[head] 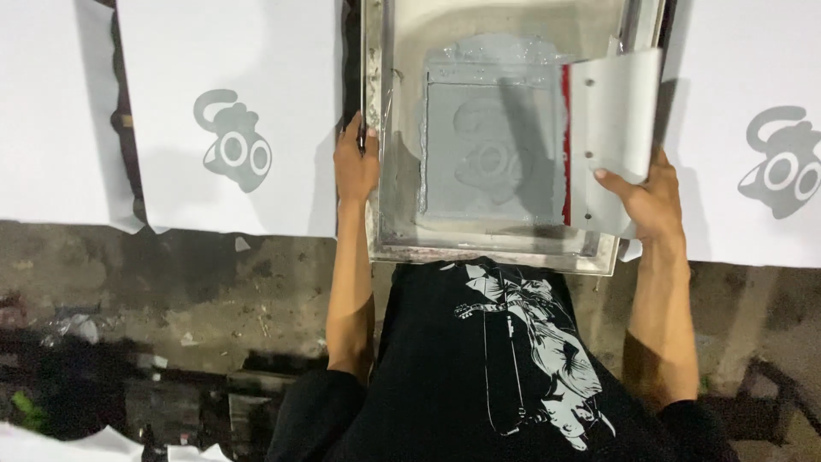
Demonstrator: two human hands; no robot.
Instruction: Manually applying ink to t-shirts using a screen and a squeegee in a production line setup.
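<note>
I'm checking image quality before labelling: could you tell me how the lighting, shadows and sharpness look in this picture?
Head view: light is uneven, bright on the white sheets but very dark along the floor; the squeegee in the right hand throws a shadow across the grey ink on the screen frame, which the left hand grips; edges look slightly soft.

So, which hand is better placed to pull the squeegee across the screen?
The right hand: it already holds the squeegee, whose red blade rests beside the grey ink. The left hand grips the left edge of the screen frame, steadying it.
</note>
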